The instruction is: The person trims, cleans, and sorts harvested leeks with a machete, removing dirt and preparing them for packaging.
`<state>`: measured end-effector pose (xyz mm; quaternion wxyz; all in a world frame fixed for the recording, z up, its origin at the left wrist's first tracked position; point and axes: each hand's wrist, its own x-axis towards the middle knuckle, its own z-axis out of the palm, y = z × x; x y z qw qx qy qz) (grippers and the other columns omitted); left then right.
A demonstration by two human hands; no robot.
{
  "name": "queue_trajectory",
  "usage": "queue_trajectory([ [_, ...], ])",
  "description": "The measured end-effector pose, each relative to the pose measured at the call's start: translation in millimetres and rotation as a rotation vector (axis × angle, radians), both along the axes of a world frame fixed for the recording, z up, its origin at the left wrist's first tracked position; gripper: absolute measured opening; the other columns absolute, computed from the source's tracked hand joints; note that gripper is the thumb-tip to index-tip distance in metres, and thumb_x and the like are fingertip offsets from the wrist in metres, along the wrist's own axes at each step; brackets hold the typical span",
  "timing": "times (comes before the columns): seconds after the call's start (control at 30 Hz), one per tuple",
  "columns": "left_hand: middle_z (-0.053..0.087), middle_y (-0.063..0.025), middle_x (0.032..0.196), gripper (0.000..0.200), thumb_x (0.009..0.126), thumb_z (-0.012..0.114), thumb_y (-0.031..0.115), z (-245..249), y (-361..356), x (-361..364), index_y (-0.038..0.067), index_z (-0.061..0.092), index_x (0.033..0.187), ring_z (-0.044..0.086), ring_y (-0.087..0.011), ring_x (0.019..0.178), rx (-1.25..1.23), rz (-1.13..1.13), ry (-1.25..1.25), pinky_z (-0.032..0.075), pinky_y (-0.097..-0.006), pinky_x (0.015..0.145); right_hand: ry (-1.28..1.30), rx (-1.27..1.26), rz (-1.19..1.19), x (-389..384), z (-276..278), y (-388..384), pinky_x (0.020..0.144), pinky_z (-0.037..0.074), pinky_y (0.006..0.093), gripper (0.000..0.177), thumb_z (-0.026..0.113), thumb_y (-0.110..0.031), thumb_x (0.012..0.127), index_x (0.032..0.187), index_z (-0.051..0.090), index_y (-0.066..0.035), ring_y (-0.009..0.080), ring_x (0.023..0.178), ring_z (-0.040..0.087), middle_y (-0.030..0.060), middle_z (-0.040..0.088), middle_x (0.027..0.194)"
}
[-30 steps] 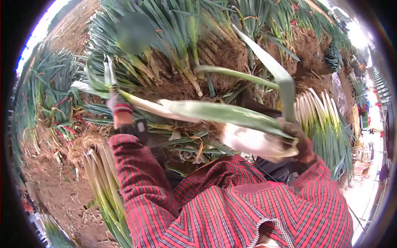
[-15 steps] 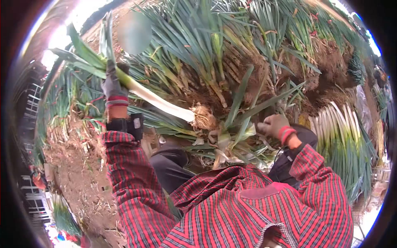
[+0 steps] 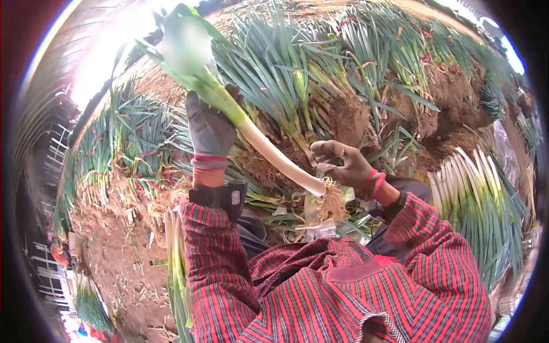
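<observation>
A long leek [image 3: 280, 155] slants across the middle, its green leaves at the upper left and its bushy roots at the lower right. My left hand [image 3: 211, 123], in a grey glove with a red cuff, is closed around the leek where white turns green. Just above the root end is my right hand [image 3: 343, 166], gloved too, with curled fingers; whether they pinch anything is too small to tell. Below the roots lie peeled leaves and trimmings [image 3: 317, 226] between my knees.
Rows of unpeeled leeks [image 3: 269, 63] with soil-covered roots lie across the back. A pile of cleaned white-stemmed leeks [image 3: 477, 200] is at the right. More leeks [image 3: 140, 143] rest at the left beside bare soil [image 3: 114, 257]. Some stalks [image 3: 176, 263] lie by my left sleeve.
My left hand has moved right and nearer with the leek, whose root end is now lower and further right. My right hand has moved left and up to beside the roots.
</observation>
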<state>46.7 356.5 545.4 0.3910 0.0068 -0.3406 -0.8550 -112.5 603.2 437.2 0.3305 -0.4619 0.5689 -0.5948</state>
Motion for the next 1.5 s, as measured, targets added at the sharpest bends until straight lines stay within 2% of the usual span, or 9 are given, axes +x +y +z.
queue_trajectory([
  [0.17,0.059,-0.0119,0.114,0.034,0.096,0.047,0.012,-78,-27,-39,0.007,0.048,0.129,0.058,-0.0263,0.107,-0.413,0.136,-0.018,0.049,-0.0436,0.095,0.053,0.079,0.022,0,23,-10,0.091,0.049,0.0273,0.047,0.075,-0.021,0.085,0.124,0.057,-0.002,0.0089,0.099,0.060,0.0016,0.063,0.111],
  [0.4,0.062,-0.0103,0.108,0.028,0.096,0.047,0.006,-121,-19,-58,0.012,0.047,0.123,0.061,-0.0218,0.100,-0.920,0.534,-0.432,0.051,-0.0402,0.092,-0.022,0.078,0.054,-1,26,-23,0.089,0.048,0.0266,0.043,0.073,-0.019,0.086,0.123,0.058,-0.004,0.0086,0.100,0.057,0.0003,0.062,0.109],
  [0.53,0.064,-0.0063,0.101,0.026,0.093,0.055,0.008,-125,2,-55,0.010,0.050,0.118,0.063,-0.0209,0.088,-0.068,0.035,-0.107,0.052,-0.0351,0.082,0.176,-0.006,0.006,-29,22,-51,0.091,0.046,0.0267,0.043,0.070,-0.021,0.088,0.125,0.055,-0.004,0.0093,0.100,0.056,0.0002,0.061,0.108],
  [0.63,0.065,-0.0037,0.095,0.028,0.087,0.063,0.004,-82,33,-50,0.010,0.052,0.113,0.062,-0.0206,0.076,-0.516,0.281,-0.503,0.051,-0.0334,0.074,-0.179,-0.004,0.060,-37,48,-83,0.084,0.050,0.0247,0.038,0.070,-0.022,0.088,0.119,0.058,-0.004,0.0119,0.094,0.060,0.0028,0.063,0.101],
  [0.73,0.065,-0.0074,0.089,0.026,0.077,0.069,0.008,-55,55,-49,0.008,0.060,0.102,0.061,-0.0239,0.075,-1.078,0.614,-0.725,0.050,-0.0377,0.075,0.020,0.110,0.177,-28,72,-94,0.081,0.053,0.0271,0.030,0.064,-0.020,0.092,0.117,0.059,-0.004,0.0134,0.090,0.063,0.0047,0.063,0.102],
  [0.83,0.065,-0.0112,0.091,0.026,0.074,0.068,0.011,-39,42,-52,0.008,0.063,0.099,0.061,-0.0296,0.093,-1.576,0.990,-0.692,0.046,-0.0428,0.088,-0.668,-0.121,0.266,-33,64,-98,0.078,0.055,0.0287,0.025,0.061,-0.018,0.094,0.115,0.060,-0.004,0.0130,0.085,0.063,0.0062,0.063,0.103],
  [0.97,0.068,-0.0121,0.102,0.027,0.075,0.065,0.009,-18,55,-55,0.010,0.064,0.102,0.056,-0.0299,0.113,-1.605,1.129,-0.500,0.040,-0.0429,0.099,-0.854,-0.261,0.305,-54,55,-86,0.079,0.056,0.0342,0.030,0.059,-0.026,0.096,0.114,0.056,-0.002,0.0181,0.084,0.064,0.0077,0.064,0.100],
  [1.1,0.068,-0.0135,0.100,0.020,0.082,0.066,0.009,-34,58,-46,0.003,0.065,0.101,0.065,-0.0274,0.094,-1.136,0.921,-0.495,0.049,-0.0369,0.087,-0.982,-0.388,0.156,-78,60,-52,0.094,0.049,0.0410,0.032,0.056,-0.027,0.096,0.120,0.053,-0.005,0.0205,0.092,0.062,0.0082,0.061,0.105],
  [1.5,0.060,-0.0086,0.097,0.037,0.071,0.075,0.035,-93,153,-107,0.012,0.061,0.098,0.057,-0.0312,0.094,-1.453,0.738,-0.854,0.047,-0.0447,0.079,-1.085,-0.456,-0.139,-92,37,-17,0.089,0.052,0.0393,0.028,0.064,-0.014,0.089,0.112,0.055,0.001,0.0235,0.092,0.062,0.0117,0.062,0.101],
])
